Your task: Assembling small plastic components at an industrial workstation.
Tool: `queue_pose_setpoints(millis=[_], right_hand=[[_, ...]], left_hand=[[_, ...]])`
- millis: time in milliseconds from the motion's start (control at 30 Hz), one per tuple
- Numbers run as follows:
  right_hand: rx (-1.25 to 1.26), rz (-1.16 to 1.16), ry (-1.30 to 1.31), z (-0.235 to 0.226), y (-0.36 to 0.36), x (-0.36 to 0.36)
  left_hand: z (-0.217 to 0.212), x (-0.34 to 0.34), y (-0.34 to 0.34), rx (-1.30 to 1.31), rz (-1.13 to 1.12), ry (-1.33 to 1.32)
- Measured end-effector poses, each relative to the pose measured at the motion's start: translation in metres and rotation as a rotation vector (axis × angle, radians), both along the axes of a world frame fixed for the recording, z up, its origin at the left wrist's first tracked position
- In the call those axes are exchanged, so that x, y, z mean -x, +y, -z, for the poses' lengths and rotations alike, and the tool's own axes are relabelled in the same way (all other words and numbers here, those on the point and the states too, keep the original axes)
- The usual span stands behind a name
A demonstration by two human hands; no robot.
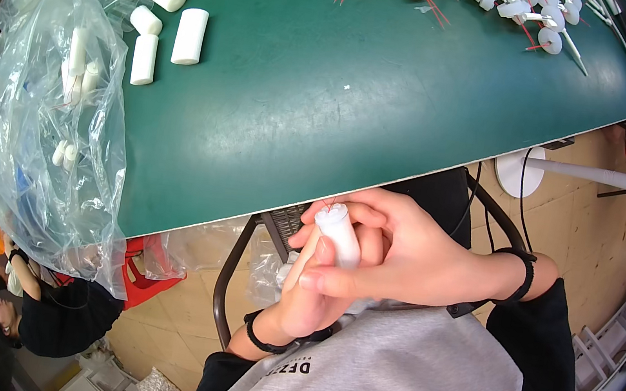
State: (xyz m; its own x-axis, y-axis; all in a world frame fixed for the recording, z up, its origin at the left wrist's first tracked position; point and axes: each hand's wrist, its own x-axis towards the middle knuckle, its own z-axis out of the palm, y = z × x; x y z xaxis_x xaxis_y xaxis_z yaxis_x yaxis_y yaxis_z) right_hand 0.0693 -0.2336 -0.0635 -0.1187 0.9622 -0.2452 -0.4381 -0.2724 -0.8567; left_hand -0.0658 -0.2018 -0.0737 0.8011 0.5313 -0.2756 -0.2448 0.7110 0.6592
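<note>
- Green worktop (261,109): loose white cylinders (190,37) and wired discs (550,42) lie apart, seemingly unjoined.
- Left hand (305,307) and right hand (420,249) grip one white tube (346,246) beside the near edge.
- Its wired end piece (333,214) looks seated.

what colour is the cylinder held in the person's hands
The cylinder is white, best seen in the head view.

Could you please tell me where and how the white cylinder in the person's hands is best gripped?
Probably by the side wall of the white cylinder, coming from the right, where the right hand curls: its tilted body is long and rounded, so easy to wrap around. Its upper end is best avoided, since thin red wires show there.
</note>
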Motion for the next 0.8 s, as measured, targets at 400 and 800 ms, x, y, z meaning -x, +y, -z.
queue_pose_setpoints(millis=[400,800], right_hand=[[0.144,0.070,0.086,-0.006,0.010,-0.005],[0.396,-0.150,-0.007,-0.022,0.021,-0.020]], left_hand=[[0.004,-0.013,-0.005,-0.055,-0.073,0.047],[-0.011,-0.031,-0.008,0.023,-0.239,0.019]])
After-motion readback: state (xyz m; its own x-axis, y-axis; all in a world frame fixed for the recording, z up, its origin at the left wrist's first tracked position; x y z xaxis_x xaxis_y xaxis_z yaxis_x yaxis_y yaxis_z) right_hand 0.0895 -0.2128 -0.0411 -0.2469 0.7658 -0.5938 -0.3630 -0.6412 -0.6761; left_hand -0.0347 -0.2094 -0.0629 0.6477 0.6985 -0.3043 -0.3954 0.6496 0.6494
